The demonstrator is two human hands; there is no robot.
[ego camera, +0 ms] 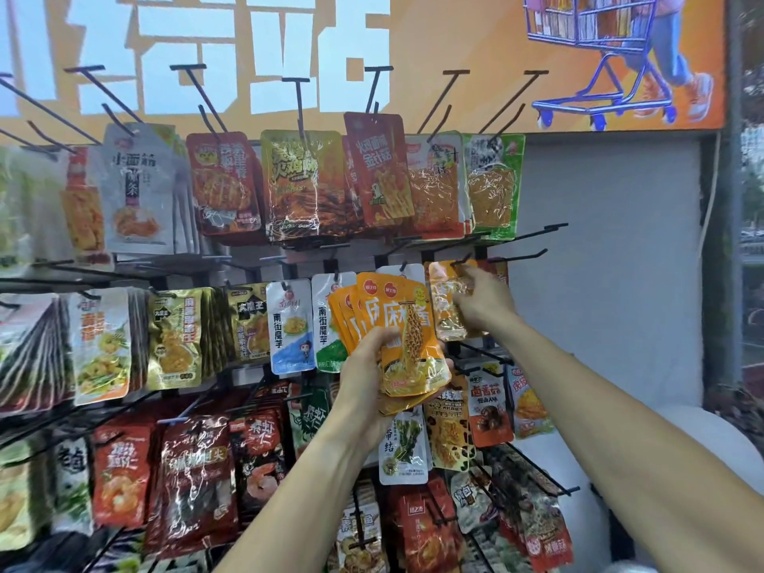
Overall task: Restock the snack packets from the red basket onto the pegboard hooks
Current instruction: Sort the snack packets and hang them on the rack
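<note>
The left hand (364,378) grips a fanned stack of orange packets (407,337) near their lower ends, thumb across the front and fingers curled behind. The stack stands nearly upright just in front of the middle row of the pegboard display. The right hand (481,301) pinches a single orange packet (444,303) by its right edge, fingers curled round it. This packet's top edge sits at the tip of a black hook (461,260); whether the hook passes through the hang hole cannot be told.

The two hands are close together, with the single packet just beside the stack's right edge. Right of the right hand, two bare hooks (533,241) project over a plain white panel (612,258), leaving open room on that side. To the left, white packets (289,324) hang touching the stack's rear.

All packets are flat, glossy film pouches with rounded corners and strong glare. The hooks are thin dark metal rods with upturned tips. An orange printed sign (454,43) spans the top above the upper hook row.
</note>
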